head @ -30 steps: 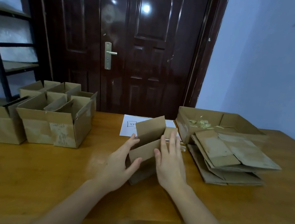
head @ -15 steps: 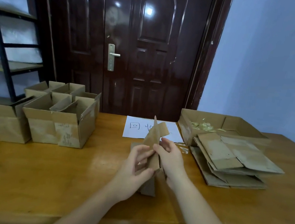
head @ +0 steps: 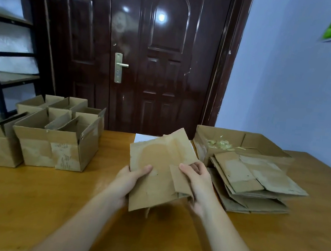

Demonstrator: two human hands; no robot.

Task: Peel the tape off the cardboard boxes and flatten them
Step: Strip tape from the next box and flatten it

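A flattened brown cardboard box [head: 156, 165] is held above the middle of the wooden table [head: 28, 202], its broad face turned up toward me. My left hand [head: 132, 176] grips its left edge, thumb on top. My right hand [head: 196, 176] holds its right edge, fingers curled round a folded flap. Several upright open boxes [head: 55, 145] stand at the left. A stack of flattened boxes [head: 253, 180] lies at the right.
A large open box [head: 241, 140] behind the stack holds crumpled clear tape [head: 220, 144]. A white sheet of paper [head: 142, 137] lies behind the held box. A dark door stands behind the table, a black shelf at the far left.
The box stood folded on edge between my hands; now it is flat, lifted and turned with its broad face up, and both hands hold its side edges.
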